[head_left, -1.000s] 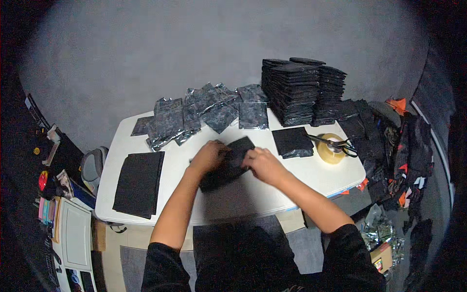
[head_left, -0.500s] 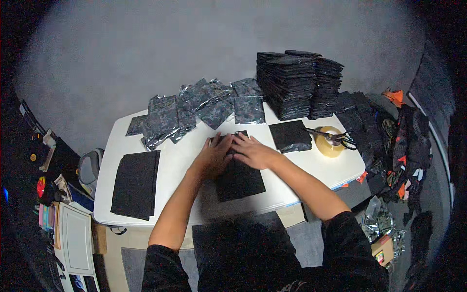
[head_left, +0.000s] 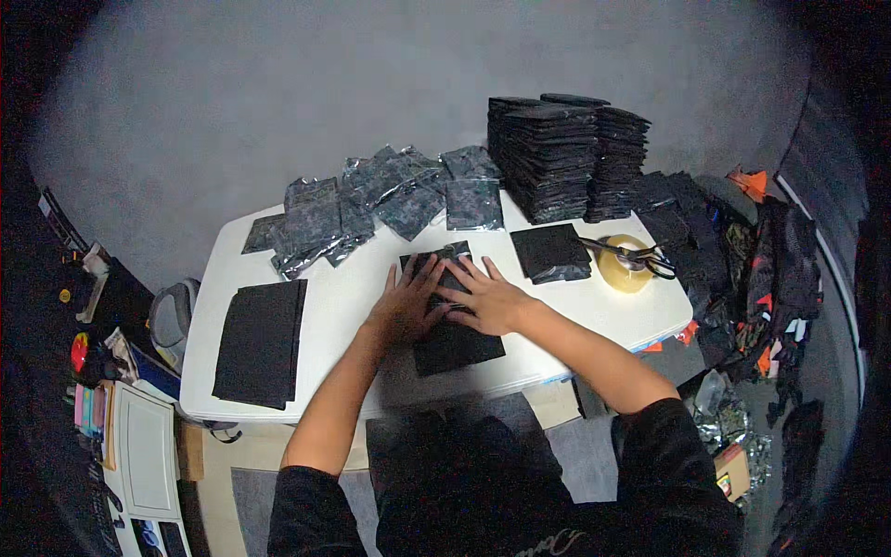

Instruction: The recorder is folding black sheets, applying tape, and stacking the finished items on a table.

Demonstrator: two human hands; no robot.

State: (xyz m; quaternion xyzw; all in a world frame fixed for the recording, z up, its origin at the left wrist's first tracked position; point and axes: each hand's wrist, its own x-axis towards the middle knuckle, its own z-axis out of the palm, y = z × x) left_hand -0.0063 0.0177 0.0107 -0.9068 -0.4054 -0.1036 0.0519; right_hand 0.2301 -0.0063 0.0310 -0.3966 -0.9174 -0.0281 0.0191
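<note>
A flat black sheet-like piece (head_left: 459, 348), perhaps a fabric or plastic bag, lies on the white table in front of me. My left hand (head_left: 406, 304) rests flat on its upper part with the fingers spread. Beside it, my right hand (head_left: 484, 297) also presses down, fingers apart, the two hands nearly touching. A little shiny film shows at the far edge of the piece, and the hands cover its middle. To the right sits a smaller black folded packet (head_left: 552, 249). Left of my hands is a short pile of flat black pieces (head_left: 260, 339).
Camouflage-patterned packets in clear plastic (head_left: 316, 223) cover the table's far side. Tall stacks of black packets (head_left: 543, 158) rise at the far right. Scissors (head_left: 661, 265) lie on a tape roll (head_left: 617, 271). Dark cloth (head_left: 696, 223) is heaped beyond the table's right edge.
Both hands have slid slightly toward me over the black piece, and their fingers are spread wider. The other things on the table stay where they were.
</note>
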